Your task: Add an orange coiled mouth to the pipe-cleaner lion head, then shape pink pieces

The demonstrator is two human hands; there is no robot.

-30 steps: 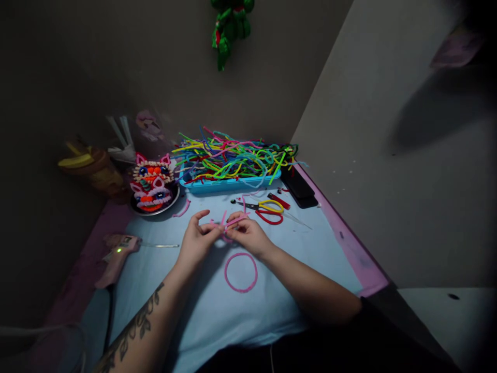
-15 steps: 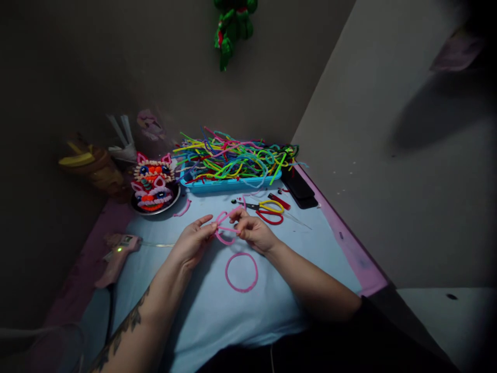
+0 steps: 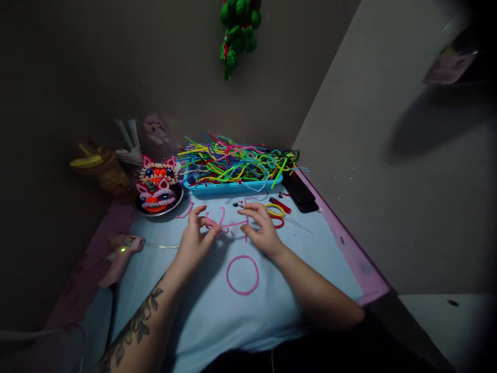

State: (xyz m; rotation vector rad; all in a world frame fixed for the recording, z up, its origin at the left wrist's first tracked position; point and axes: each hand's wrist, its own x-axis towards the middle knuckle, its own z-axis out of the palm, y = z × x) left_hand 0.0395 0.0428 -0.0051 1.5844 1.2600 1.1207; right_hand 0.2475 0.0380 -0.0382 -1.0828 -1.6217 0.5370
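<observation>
A bent pink pipe cleaner shape, with curled ends at the left and a crosspiece at the right, hangs above the table between my hands. Thumb and fingers of my left hand pinch its curled part. My right hand is beside the crosspiece, thumb and fingers spread; whether they touch it I cannot tell. Below both hands, a pink pipe cleaner ring lies flat on the light blue cloth. Scissors with yellow and red handles are partly hidden behind my right hand.
A blue tray heaped with colourful pipe cleaners stands at the back. Left of it, a dark bowl carries fuzzy animal faces. A pink glue gun with a lit green light lies left; a black phone and red lighter-like object lie right.
My right hand has let its fingers spread, where before it pinched the pink shape. The shape has turned and extends more to the right. My left hand still pinches it.
</observation>
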